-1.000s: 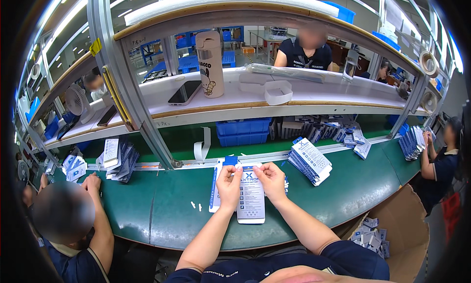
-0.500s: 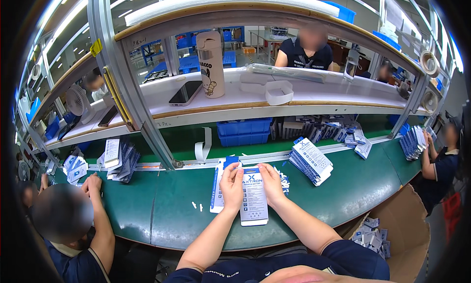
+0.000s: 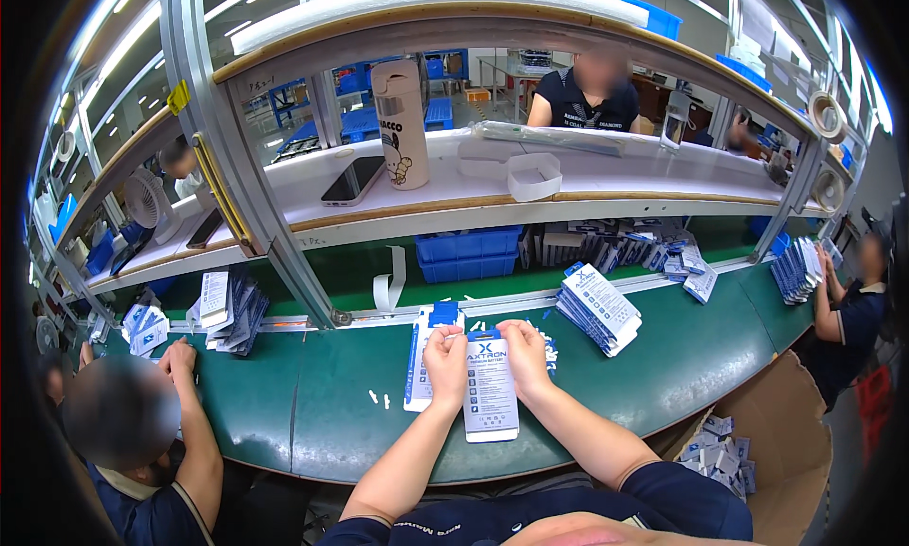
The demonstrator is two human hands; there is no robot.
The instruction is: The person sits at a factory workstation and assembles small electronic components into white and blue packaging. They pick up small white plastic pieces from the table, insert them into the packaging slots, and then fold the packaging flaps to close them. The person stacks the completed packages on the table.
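A flat white-and-blue cardboard box (image 3: 491, 399) hangs between my hands over the green bench, its printed face turned up toward me. My left hand (image 3: 445, 364) pinches it at the upper left corner, and my right hand (image 3: 525, 358) grips the upper right corner. Behind my left hand lie more white-and-blue boxes (image 3: 418, 361), partly covered by the hand. Small white scraps (image 3: 551, 353) are heaped just beyond my right hand. A few loose white bits (image 3: 374, 397) lie to the left of the boxes.
To the right leans a stack of boxes (image 3: 598, 309); another stack (image 3: 235, 309) stands left. A blue bin (image 3: 469, 255) sits under the shelf, which carries a tumbler (image 3: 402, 129) and a phone (image 3: 354, 180). An open carton (image 3: 791, 442) holds boxes at lower right. Co-workers sit at both sides.
My hands and the held box have shifted down slightly, toward me. Both hands keep their hold on its upper corners.
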